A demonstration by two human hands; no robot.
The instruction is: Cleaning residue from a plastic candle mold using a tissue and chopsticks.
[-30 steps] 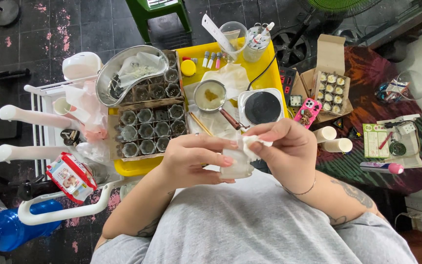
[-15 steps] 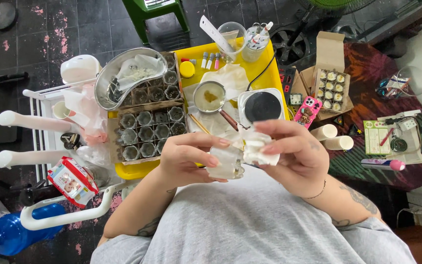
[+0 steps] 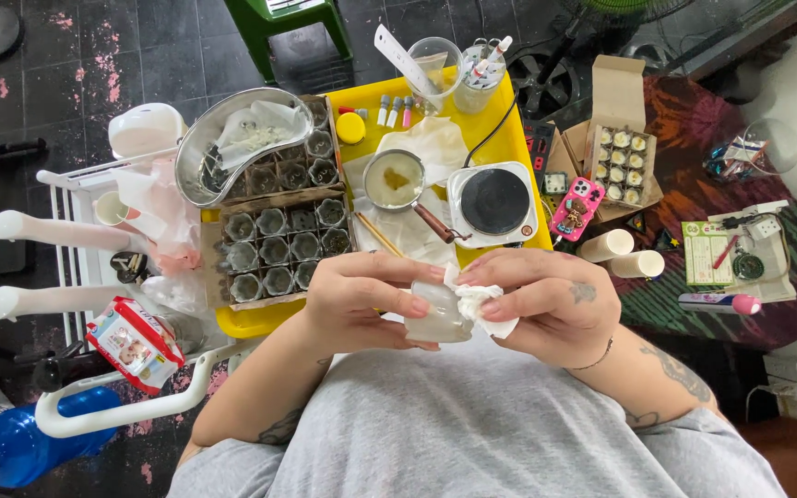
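The left hand [image 3: 362, 300] grips a small clear glass jar [image 3: 440, 318] close to the person's chest, while the right hand [image 3: 546, 304] pinches a crumpled white tissue [image 3: 481, 300] against its rim, below the yellow tray [image 3: 509, 138].

Soft, even daylight is filling the overhead view, leaving the yellow tray [image 3: 509, 138] bright and saturated while the dark tiled floor [image 3: 94, 55] is falling dim. Shadows are lying faint and short beneath the hands. A mild sheen is showing on the steel kidney basin [image 3: 197, 148]. Focus is holding sharp at centre; straight lines are bowing slightly toward the corners.
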